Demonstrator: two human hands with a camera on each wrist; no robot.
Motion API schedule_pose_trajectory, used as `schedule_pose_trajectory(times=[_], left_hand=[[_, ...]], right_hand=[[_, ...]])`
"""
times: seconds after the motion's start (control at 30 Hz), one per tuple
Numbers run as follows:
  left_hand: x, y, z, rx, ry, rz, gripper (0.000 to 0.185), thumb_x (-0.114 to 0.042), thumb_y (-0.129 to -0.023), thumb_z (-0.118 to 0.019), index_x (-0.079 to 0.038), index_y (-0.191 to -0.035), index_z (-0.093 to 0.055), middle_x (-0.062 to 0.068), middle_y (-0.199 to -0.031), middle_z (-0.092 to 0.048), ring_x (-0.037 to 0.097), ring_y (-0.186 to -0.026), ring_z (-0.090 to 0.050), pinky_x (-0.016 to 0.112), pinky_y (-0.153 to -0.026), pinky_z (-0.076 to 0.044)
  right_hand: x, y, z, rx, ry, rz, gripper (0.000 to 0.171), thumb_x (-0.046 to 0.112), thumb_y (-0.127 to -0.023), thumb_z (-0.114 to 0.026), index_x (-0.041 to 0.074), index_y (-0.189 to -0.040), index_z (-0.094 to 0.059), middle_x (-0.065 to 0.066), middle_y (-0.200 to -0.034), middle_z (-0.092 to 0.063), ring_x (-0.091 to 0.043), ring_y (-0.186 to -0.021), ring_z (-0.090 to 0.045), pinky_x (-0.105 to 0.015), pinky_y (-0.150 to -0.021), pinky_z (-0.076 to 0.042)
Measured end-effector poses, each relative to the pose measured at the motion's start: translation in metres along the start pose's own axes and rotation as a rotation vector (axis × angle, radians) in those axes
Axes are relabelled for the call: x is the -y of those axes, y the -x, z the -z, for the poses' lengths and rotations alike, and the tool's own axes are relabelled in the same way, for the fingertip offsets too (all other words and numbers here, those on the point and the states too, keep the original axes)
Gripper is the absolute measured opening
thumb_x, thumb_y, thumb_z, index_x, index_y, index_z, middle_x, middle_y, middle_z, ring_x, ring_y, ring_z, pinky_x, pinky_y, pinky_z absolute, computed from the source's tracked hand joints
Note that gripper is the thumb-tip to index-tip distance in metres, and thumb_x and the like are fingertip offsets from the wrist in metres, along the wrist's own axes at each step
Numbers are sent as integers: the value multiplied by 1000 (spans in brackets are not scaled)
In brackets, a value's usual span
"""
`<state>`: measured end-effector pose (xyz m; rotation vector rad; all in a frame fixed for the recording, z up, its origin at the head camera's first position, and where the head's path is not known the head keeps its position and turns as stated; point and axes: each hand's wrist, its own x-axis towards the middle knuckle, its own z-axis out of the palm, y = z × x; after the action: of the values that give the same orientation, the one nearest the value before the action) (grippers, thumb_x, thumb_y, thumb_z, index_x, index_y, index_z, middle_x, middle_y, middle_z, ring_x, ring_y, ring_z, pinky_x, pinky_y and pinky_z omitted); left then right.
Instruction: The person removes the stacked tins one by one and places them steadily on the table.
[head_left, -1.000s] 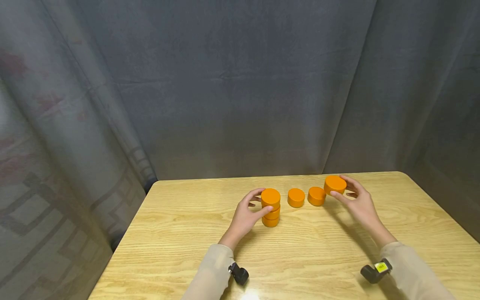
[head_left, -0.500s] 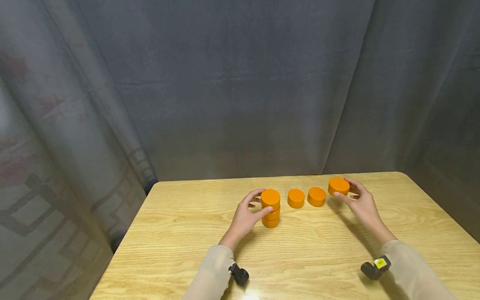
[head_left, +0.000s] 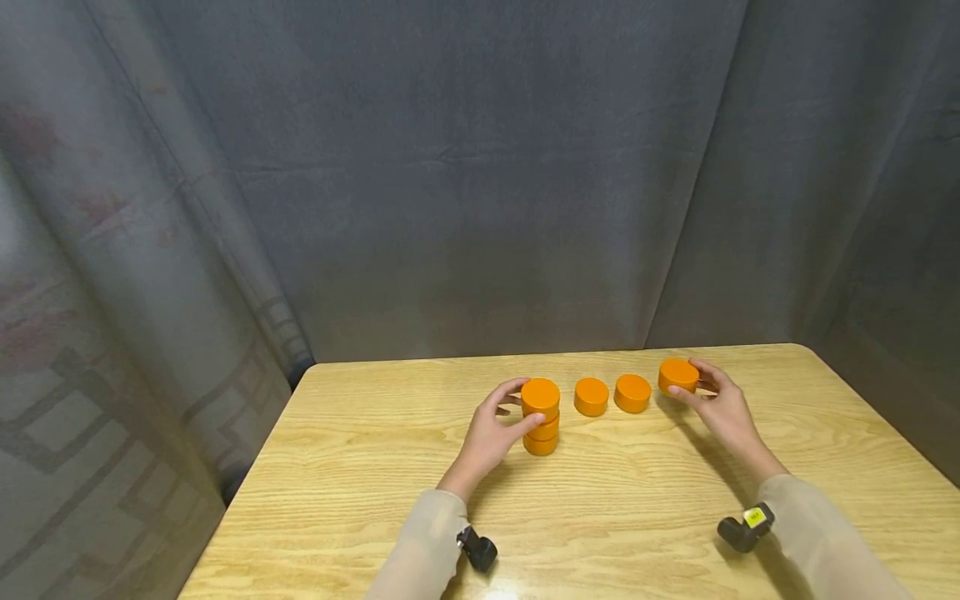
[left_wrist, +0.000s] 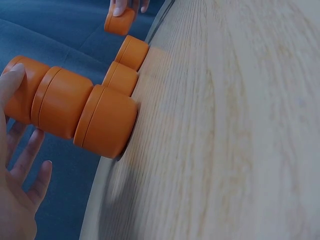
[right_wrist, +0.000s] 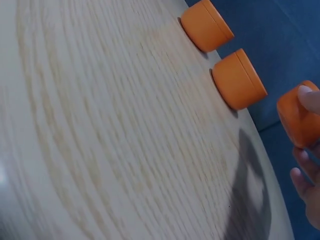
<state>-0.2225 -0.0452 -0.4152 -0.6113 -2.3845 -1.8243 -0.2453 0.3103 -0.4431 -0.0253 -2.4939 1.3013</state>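
Three round orange lidded jars form a stack on the wooden table. My left hand (head_left: 489, 433) pinches the top jar (head_left: 541, 396) between thumb and fingers. Beneath it are the middle jar (left_wrist: 62, 105) and the bottom jar (left_wrist: 107, 122), all three lined up in the left wrist view. To the right, my right hand (head_left: 727, 417) grips another orange jar (head_left: 677, 376) by its side, thumb in front. That jar (right_wrist: 294, 115) hangs clear of the tabletop in the right wrist view, with the hand's shadow on the wood below.
Between the hands, two more orange jars (head_left: 592, 397) (head_left: 633, 393) stand side by side on the wooden table (head_left: 375, 467). The table's far edge runs close behind them. A grey curtain (head_left: 480, 208) hangs behind it. Each wrist wears a small black camera (head_left: 477, 550).
My right hand has moved a little to the right and slightly lower with its jar, away from the two standing jars. The left hand stays on the stack's top jar.
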Motion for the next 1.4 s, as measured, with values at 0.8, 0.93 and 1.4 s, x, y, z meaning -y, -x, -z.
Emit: schedule_pose_trajectory(times=[0.8, 0.93, 1.4], left_hand=[[44, -12, -8, 0, -34, -7, 55, -31, -88, -77, -23, -138, -56, -8, -132, -58, 16, -111, -56, 40, -94, -42], [44, -12, -8, -2, -37, -11, 55, -31, -88, -77, -23, -138, -56, -7, -132, -59, 16, -111, -56, 40, -94, -42], [22, -7, -6, -13, -23, 15, 54, -13, -89, -75, -10, -139, -55, 6, -134, -58, 30, -114, -56, 49, -95, -41]], right_hand=[[-25, -1, -5, 101, -53, -109, 69, 19, -95, -69, -15, -144, -34, -39, -134, -46, -46, -118, -50, -3, -75, -36], [-28, -3, -7, 105, -46, -93, 67, 15, -93, -71, -15, -142, -37, -38, -132, -48, -17, -103, -57, -3, -75, -39], [-26, -8, -10, 164, -47, -85, 67, 10, -91, -72, -17, -140, -35, -41, -135, -45, -51, -122, -48, -4, -77, -38]])
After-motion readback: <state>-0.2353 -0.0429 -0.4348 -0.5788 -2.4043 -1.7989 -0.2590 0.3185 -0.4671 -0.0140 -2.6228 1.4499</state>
